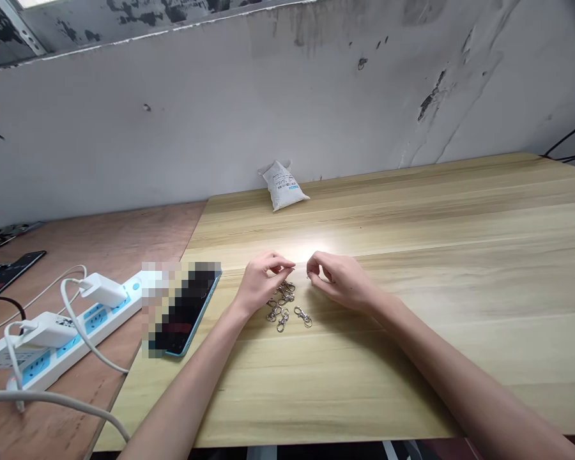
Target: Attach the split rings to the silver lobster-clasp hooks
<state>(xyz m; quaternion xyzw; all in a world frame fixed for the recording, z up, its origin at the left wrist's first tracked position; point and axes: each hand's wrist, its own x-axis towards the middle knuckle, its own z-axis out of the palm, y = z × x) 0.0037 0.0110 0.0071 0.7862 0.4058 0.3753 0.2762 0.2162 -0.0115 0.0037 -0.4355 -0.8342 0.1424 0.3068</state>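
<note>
In the head view, the left forearm came in from seven o'clock and the right from between four and five, so that the two hands faced each other over the bench (460, 287), near but apart, the wrists low. The left hand (260, 281) was narrowed to a pinch, thumb and forefinger closed on a tiny shiny piece (294, 267) too small to identify. The right hand (341, 276) had its fingers curled, thumb and forefinger forming a loop with their tips close; whether it gripped anything could not be told. A small heap of metal clasps (283, 297) lay at four o'clock from the left hand, partly hidden by it, and a single clasp (303, 316) sat just apart from the heap, at its four o'clock. At eight o'clock from the left hand lay a phone (177, 332), blurred in part. At nine o'clock beyond it, a white power strip (84, 329) with chargers (104, 291) and pale cables (84, 348) crossed a reddish-brown surface (138, 233). At twelve o'clock from the hands, a labelled white packet (285, 186) rested near the scuffed grey wall (211, 128). Dark cables (570, 134) hung at two o'clock.
</note>
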